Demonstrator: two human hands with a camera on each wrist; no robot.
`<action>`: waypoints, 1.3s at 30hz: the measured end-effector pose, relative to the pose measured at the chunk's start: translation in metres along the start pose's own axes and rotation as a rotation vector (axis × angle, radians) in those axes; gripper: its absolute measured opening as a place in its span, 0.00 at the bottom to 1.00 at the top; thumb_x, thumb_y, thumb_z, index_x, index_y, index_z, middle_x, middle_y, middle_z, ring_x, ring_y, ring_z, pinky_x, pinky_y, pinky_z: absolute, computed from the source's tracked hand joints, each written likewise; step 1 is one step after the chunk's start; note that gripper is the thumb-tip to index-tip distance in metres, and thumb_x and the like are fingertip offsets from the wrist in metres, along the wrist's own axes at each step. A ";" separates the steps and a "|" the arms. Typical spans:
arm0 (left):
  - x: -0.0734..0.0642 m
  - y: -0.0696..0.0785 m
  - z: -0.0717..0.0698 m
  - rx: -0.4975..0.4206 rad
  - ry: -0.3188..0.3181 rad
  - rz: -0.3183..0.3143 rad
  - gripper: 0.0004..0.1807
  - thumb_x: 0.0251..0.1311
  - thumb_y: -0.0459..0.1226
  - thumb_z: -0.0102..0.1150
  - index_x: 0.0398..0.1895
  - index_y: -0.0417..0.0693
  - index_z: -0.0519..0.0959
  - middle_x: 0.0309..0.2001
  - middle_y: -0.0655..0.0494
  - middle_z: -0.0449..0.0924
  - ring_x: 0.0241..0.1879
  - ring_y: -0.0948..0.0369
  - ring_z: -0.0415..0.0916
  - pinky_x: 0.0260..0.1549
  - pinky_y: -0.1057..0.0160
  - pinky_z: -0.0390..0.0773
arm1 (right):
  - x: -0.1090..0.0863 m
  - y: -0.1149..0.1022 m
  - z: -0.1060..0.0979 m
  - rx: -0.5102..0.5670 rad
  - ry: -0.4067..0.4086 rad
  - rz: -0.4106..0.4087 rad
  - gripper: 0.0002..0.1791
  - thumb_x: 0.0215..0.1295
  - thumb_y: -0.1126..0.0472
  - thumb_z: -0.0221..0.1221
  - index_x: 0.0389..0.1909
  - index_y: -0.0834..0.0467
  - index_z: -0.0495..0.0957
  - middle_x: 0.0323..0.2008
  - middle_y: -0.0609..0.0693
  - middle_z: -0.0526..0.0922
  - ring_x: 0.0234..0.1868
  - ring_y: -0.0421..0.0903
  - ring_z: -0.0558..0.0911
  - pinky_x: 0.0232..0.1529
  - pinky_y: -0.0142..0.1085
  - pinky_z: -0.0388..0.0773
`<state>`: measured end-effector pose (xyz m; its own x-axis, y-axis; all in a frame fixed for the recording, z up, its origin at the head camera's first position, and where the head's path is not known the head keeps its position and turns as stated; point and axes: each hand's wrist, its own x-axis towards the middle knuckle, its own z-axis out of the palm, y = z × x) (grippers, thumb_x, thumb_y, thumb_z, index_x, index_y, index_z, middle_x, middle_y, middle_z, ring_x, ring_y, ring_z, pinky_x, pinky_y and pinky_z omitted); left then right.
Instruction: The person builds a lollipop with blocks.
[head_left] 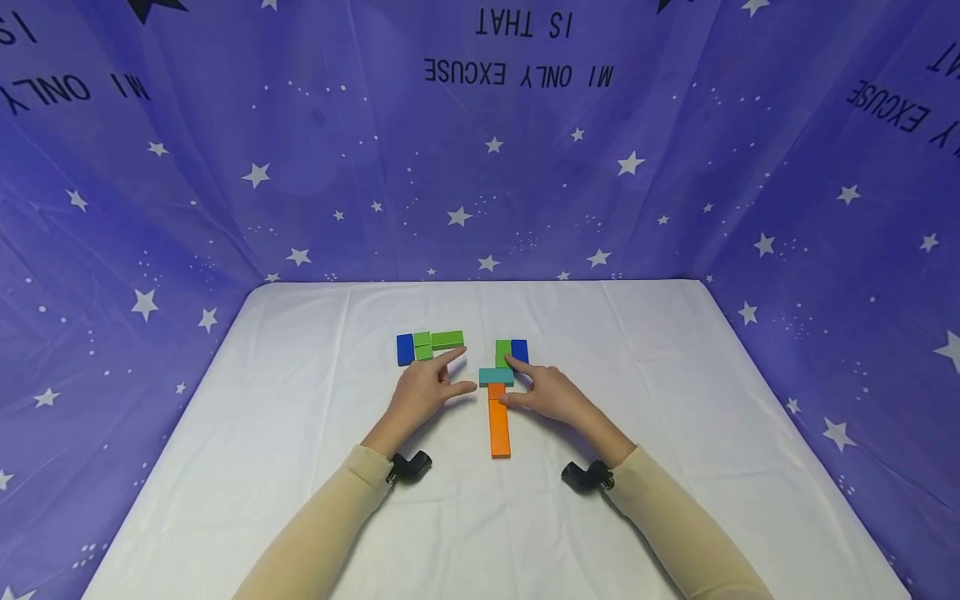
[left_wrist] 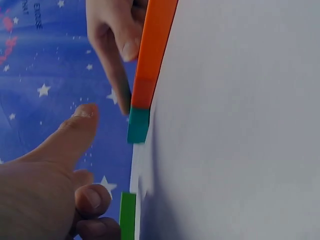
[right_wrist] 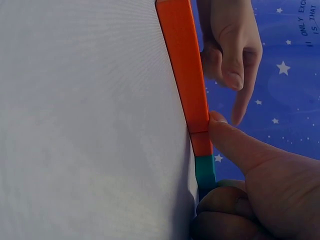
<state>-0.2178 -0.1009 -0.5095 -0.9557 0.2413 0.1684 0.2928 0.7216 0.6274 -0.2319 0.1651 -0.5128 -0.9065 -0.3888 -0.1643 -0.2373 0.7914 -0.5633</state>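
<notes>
My right hand (head_left: 557, 393) rests its index fingertip by the upright green block (head_left: 502, 348). Its thumb touches the upper part of the orange column, at the short orange block (head_left: 495, 391). A teal block (head_left: 491, 377) lies crosswise above that, and the long orange block (head_left: 499, 433) runs below. The blue block (head_left: 521, 349) sits against the green one. My left hand (head_left: 420, 390) holds nothing, thumb and index finger spread, the index tip near the right end of the long green block (head_left: 447, 340). Two small green blocks (head_left: 423, 339) stand between it and another blue block (head_left: 405, 350).
A white cloth covers the table (head_left: 300, 517). Purple curtains (head_left: 450, 183) with stars and lettering enclose its back and sides. A black device is strapped at each wrist, the left one (head_left: 412, 467) and the right one (head_left: 585, 477), close above the cloth.
</notes>
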 end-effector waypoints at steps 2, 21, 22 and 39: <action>0.002 -0.005 -0.002 -0.017 0.025 -0.018 0.38 0.56 0.55 0.78 0.70 0.57 0.81 0.19 0.61 0.74 0.20 0.64 0.66 0.24 0.65 0.65 | 0.000 -0.001 0.000 -0.003 -0.001 0.005 0.50 0.64 0.34 0.70 0.83 0.45 0.62 0.20 0.44 0.66 0.27 0.43 0.66 0.49 0.44 0.73; 0.008 -0.034 -0.024 -0.067 0.126 -0.175 0.27 0.64 0.43 0.73 0.66 0.48 0.82 0.22 0.59 0.71 0.21 0.63 0.64 0.25 0.63 0.65 | 0.000 -0.002 -0.001 0.002 -0.002 0.008 0.50 0.64 0.34 0.70 0.83 0.45 0.62 0.19 0.44 0.60 0.25 0.44 0.61 0.44 0.42 0.70; 0.009 -0.034 -0.025 -0.067 0.127 -0.182 0.27 0.64 0.43 0.73 0.66 0.47 0.83 0.23 0.59 0.71 0.21 0.63 0.64 0.25 0.63 0.65 | 0.000 -0.002 -0.001 0.003 -0.002 0.009 0.50 0.63 0.34 0.70 0.83 0.45 0.62 0.19 0.44 0.60 0.25 0.44 0.60 0.44 0.42 0.70; 0.010 -0.041 -0.025 -0.057 0.171 -0.232 0.23 0.62 0.42 0.73 0.59 0.42 0.86 0.22 0.59 0.70 0.22 0.63 0.64 0.25 0.64 0.65 | -0.001 -0.002 -0.001 0.007 -0.001 0.013 0.50 0.63 0.35 0.70 0.83 0.45 0.62 0.19 0.44 0.60 0.25 0.44 0.61 0.39 0.40 0.69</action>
<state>-0.2405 -0.1446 -0.5147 -0.9895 -0.0418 0.1381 0.0685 0.7059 0.7049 -0.2309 0.1640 -0.5103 -0.9092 -0.3791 -0.1719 -0.2236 0.7930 -0.5667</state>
